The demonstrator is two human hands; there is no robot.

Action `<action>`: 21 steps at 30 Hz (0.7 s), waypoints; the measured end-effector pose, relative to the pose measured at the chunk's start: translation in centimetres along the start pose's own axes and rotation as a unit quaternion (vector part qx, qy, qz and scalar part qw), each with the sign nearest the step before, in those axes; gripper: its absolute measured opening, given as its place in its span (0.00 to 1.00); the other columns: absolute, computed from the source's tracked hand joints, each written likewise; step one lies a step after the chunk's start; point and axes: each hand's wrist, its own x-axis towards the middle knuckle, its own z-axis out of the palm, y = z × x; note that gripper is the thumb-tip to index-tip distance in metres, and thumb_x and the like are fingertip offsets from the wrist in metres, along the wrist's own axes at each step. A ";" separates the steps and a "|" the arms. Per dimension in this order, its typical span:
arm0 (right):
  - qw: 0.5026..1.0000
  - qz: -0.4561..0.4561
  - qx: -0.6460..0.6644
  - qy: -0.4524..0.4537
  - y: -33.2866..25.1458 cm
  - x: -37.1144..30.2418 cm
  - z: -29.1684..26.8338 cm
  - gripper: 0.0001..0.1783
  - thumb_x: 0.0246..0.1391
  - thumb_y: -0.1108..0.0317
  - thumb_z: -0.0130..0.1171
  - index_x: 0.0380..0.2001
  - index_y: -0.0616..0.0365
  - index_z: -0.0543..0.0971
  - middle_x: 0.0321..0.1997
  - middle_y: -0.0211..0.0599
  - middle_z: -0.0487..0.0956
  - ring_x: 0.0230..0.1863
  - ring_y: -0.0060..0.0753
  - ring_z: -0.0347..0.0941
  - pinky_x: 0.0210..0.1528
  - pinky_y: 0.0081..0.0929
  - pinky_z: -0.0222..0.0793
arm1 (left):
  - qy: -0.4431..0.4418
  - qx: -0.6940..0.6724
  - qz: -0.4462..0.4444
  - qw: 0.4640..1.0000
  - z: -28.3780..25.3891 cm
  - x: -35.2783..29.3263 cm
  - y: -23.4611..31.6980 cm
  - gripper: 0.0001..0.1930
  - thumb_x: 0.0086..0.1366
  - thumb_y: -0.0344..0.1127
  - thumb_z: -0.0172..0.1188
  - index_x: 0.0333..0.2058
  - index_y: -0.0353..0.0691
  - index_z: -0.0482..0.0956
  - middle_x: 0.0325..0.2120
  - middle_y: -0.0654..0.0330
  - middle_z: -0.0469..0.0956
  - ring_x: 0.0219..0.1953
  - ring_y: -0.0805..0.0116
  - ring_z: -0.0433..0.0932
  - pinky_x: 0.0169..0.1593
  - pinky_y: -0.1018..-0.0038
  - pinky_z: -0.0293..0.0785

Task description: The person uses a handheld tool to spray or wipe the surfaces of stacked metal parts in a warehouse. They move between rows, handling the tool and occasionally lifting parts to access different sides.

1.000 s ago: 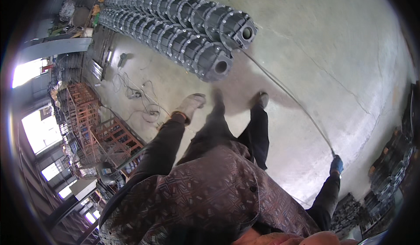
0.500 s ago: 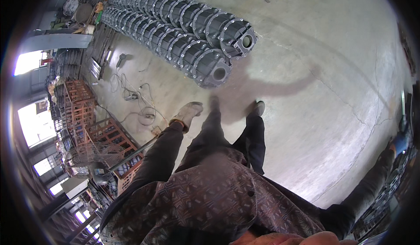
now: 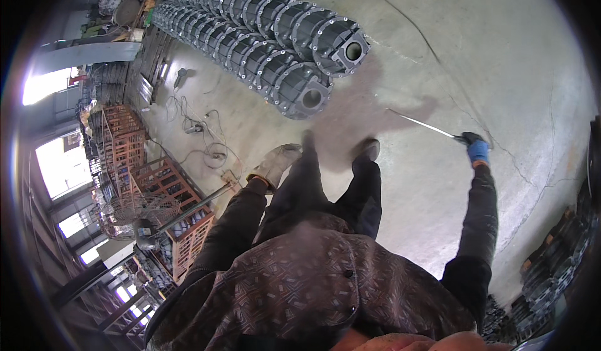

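My right hand (image 3: 477,148), in a blue and dark glove, is stretched out to the right and closed on a long thin metal rod (image 3: 426,124). The rod slants left from the fist, its tip over the floor. A dark hose (image 3: 410,22) curves from the far edge down towards this hand; whether it joins the rod I cannot make out. My left hand (image 3: 280,163), in a pale work glove, hangs beside my left leg. Its fingers blur together, and no object shows in it. Ahead lie two long rows of grey ribbed metal housings (image 3: 294,85) with flanged ends.
Loose cables (image 3: 213,147) and a small power tool (image 3: 181,75) lie on the floor at left. Beyond my left arm stand reddish-brown slatted crates (image 3: 166,185) and a wire-caged fan (image 3: 141,216). Dark metal parts (image 3: 554,266) are stacked at the right edge.
My right hand has swung from the far right edge up and forward, bringing the rod into view. The dark hose now shows sharply. My left hand stays beside my leg.
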 end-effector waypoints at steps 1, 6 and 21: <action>1.000 -0.023 0.005 -0.004 -2.0 -0.3 3.0 0.18 0.57 0.75 0.56 0.47 0.48 0.88 0.46 0.42 0.87 0.49 0.48 0.84 0.54 0.41 0.78 | 0.001 0.013 0.000 1.000 0.1 -0.1 0.5 0.29 0.67 0.48 0.59 0.60 0.32 0.77 0.49 0.54 0.83 0.55 0.62 0.79 0.63 0.69 0.70; 0.987 0.062 0.084 -0.126 -11.8 -4.2 9.9 0.14 0.59 0.64 0.58 0.47 0.43 0.86 0.46 0.44 0.86 0.48 0.55 0.82 0.51 0.48 0.78 | -0.008 0.059 0.003 0.998 -0.2 1.5 -0.4 0.29 0.68 0.48 0.59 0.60 0.33 0.76 0.50 0.54 0.83 0.54 0.63 0.80 0.63 0.70 0.70; 0.970 0.144 0.010 -0.197 -31.0 -7.4 17.1 0.14 0.63 0.53 0.53 0.41 0.45 0.83 0.38 0.50 0.85 0.42 0.64 0.81 0.44 0.59 0.77 | -0.032 0.006 -0.041 0.999 -9.6 -2.2 -6.4 0.25 0.69 0.44 0.59 0.59 0.37 0.78 0.52 0.58 0.81 0.54 0.65 0.79 0.60 0.69 0.73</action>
